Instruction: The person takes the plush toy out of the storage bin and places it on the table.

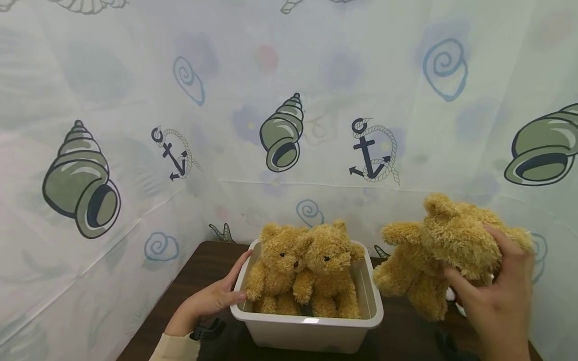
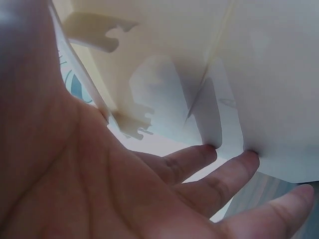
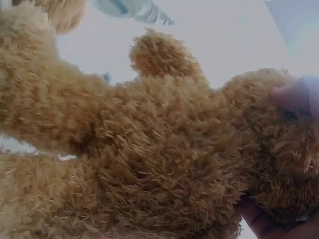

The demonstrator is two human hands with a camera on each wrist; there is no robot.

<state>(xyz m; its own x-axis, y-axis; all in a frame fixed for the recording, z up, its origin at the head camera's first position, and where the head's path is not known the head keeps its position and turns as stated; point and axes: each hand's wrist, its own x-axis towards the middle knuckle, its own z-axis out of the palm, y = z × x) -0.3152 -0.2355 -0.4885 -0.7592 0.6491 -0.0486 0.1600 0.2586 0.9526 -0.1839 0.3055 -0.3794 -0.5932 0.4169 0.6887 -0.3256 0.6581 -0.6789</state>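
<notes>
A pale plastic bin [image 1: 311,333] stands on the dark table with two golden teddy bears [image 1: 277,265] seated side by side inside. My left hand [image 1: 221,291] holds the bin's left side. Its thumb and index finger lie at the rim, while other fingertips [image 2: 251,157] touch the outer wall below. To the right of the bin, my right hand [image 1: 501,281] grips a third teddy bear [image 1: 451,235] by the head, up off the table. This bear's furry body [image 3: 164,149] and limbs fill the right wrist view.
The dark brown tabletop [image 1: 189,271] reaches back to a white curtain [image 1: 235,150] printed with shells and anchors, which also hangs along both sides. A small red and white thing [image 1: 458,303] is partly hidden behind the right hand.
</notes>
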